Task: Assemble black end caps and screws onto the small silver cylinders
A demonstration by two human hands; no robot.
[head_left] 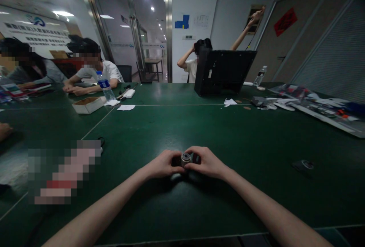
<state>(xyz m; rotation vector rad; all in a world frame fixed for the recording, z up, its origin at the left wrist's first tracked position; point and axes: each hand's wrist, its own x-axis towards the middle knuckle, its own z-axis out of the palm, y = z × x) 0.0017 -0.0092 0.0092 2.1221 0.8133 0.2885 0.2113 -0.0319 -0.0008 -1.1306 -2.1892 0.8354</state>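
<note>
A small round metal part (185, 158), like a short cylinder with a ringed top, stands upright between my hands over the green table (159, 125). My left hand (165, 164) grips it from the left, thumb and fingers curved in a pinch. From the right, my right hand (205, 162) closes on the same part with a like pinch. The fingertips hide much of its sides, and I cannot tell whether it rests on the table. Off to the right lies a small dark object with a ring-shaped end (306, 164), blurred.
A white open box (88, 105) and a water bottle (105, 86) stand at the back left. Across the table is a black case (228, 72). Papers and bagged parts cover a white tray (327, 116) at the right. Several people sit around; a pixelated patch (71, 171) covers something at left.
</note>
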